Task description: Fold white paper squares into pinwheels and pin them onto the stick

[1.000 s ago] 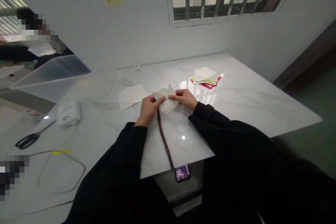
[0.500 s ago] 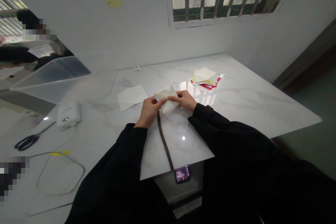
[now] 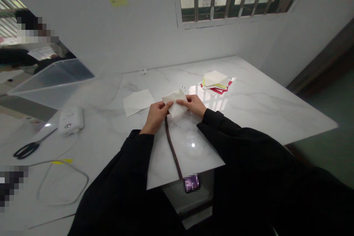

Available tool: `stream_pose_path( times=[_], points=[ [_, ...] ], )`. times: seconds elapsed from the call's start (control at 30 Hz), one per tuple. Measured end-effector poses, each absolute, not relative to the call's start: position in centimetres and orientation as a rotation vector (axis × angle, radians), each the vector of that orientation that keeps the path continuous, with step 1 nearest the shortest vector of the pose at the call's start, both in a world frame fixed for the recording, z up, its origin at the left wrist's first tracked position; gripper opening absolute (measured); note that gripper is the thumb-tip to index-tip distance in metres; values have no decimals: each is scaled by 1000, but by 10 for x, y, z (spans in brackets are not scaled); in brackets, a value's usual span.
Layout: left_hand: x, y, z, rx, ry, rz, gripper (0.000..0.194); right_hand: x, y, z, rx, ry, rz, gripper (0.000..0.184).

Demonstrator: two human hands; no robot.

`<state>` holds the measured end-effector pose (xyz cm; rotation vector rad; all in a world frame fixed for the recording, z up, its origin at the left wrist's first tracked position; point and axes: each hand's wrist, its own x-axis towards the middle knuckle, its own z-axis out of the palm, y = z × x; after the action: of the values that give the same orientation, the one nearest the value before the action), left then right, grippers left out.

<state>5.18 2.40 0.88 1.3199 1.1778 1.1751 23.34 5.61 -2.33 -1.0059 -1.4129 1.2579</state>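
Between my two hands is a small folded piece of cream paper [image 3: 177, 108], held just above the marble-patterned table. My left hand [image 3: 155, 115] pinches its left side, thumb on top and fingers underneath. On the other side my right hand [image 3: 195, 104] grips the paper's right edge, its thumb lying near the middle. The fingertips below the paper are hidden. Left of my left hand lies a creased white sheet [image 3: 138, 102]. A dark brown stick-like strip [image 3: 172, 147] runs from under my left hand to the table's front edge.
Past my right hand sits a pile of white, yellow and red papers [image 3: 216, 83]. Several tiny shiny beads [image 3: 183, 87] lie behind the held paper. On the left are black-handled scissors [image 3: 27, 150], a white power strip [image 3: 71, 121] and a grey cable loop [image 3: 87, 180].
My left thumb has slid slightly left, away from the paper's middle, and the gap between the thumbs is wider. The whole view has shifted a little.
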Motion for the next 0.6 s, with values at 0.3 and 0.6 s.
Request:
stream_pose_path(
  times=[0.3, 0.6],
  points=[
    [52, 22, 10, 1352, 1200, 1166, 47, 233, 57, -26, -1005, -1416, 1234, 50],
    [53, 24, 8, 1294, 1202, 1171, 50, 233, 58, -28, -953, -1410, 1294, 57]
  ],
)
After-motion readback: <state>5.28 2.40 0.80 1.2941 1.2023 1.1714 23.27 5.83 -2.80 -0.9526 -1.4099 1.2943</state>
